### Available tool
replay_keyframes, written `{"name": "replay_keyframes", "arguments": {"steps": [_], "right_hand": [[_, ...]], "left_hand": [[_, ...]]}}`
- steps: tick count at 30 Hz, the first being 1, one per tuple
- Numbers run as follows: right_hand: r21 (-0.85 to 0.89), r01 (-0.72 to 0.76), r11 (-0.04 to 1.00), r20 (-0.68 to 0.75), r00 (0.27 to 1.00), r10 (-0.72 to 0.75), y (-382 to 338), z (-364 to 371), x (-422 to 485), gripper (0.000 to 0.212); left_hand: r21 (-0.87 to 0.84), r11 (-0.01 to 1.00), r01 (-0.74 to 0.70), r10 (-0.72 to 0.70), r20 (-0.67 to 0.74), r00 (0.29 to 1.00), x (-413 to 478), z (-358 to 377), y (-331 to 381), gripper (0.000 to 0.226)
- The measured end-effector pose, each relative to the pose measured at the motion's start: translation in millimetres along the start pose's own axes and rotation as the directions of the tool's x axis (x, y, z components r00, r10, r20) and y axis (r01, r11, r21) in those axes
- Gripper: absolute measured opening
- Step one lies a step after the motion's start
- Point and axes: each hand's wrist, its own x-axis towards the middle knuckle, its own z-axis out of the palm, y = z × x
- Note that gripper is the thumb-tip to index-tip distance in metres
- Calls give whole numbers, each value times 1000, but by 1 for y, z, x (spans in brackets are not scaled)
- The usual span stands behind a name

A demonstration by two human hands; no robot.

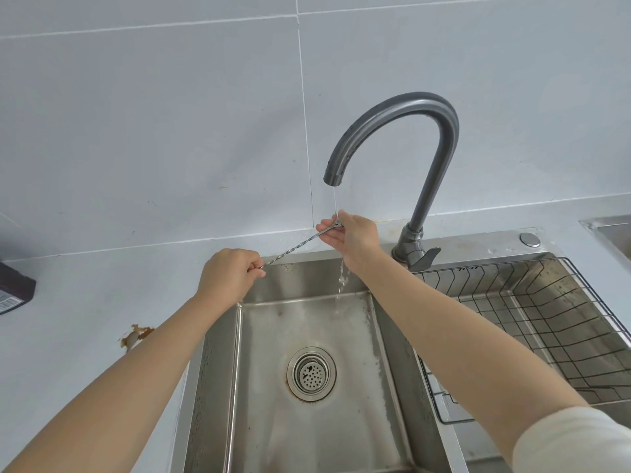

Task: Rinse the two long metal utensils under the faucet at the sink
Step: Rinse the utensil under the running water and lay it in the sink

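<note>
A long, thin, twisted metal utensil (293,248) stretches between my hands above the back edge of the steel sink (307,322). My left hand (229,274) pinches its lower left end. My right hand (351,235) holds its upper right end under the grey gooseneck faucet (409,138). A thin stream of water falls from the spout onto that end and runs off below my right hand into the basin. I cannot tell whether one utensil or two lie together in my grip.
The drain strainer (311,373) sits in the middle of the basin. A black wire basket (532,322) fills the right basin. The faucet lever (425,257) is just right of my right wrist. A dark box (13,288) lies on the counter at far left, and a brown scrap (136,336) near my left forearm.
</note>
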Motion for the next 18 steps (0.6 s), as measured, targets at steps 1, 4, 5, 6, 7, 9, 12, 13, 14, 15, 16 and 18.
{"name": "replay_keyframes", "arguments": {"steps": [1,4,5,6,7,9,12,13,14,15,16,18], "right_hand": [[-25,19,1000,9,1000,-19,1,-1,1,19],[-25,35,999,33,999,-35,5,-3,1,18],[-15,34,999,39,999,-33,5,-3,1,19],[-6,32,999,44,999,-32,6,-3,1,19],[-2,31,1000,47,998,-31,5,-3,1,18],[26,17,1000,34,999,-18,5,0,0,22],[84,-14,996,10,1000,13,4,5,1,38],[80,-8,997,18,1000,6,3,6,1,37],[69,6,998,33,999,-8,3,6,0,32],[56,24,998,55,998,-27,4,7,-1,26],[49,42,998,77,996,-46,4,7,-2,20],[61,70,996,108,991,-76,2,7,-3,19]], "left_hand": [[7,1000,0,0,-8,1000,0,0,-1,11],[12,1000,6,-6,-21,1000,-1,-1,-6,11],[10,1000,9,-9,-22,1000,-1,-1,-7,11],[7,1000,11,-11,-23,1000,-2,0,-7,11],[3,1000,10,-10,-24,1000,-2,0,-8,11],[-2,1000,10,-10,-24,1000,-2,1,-9,11],[-9,1000,22,-22,-20,1000,-1,-1,-10,11],[-8,1000,26,-26,-19,999,0,-2,-11,10],[-3,1000,29,-29,-17,999,1,-2,-12,10],[4,1000,31,-31,-15,999,2,-3,-11,11],[8,999,33,-33,-14,999,2,-3,-10,12],[13,999,31,-31,-19,999,3,-3,-7,12]]}}
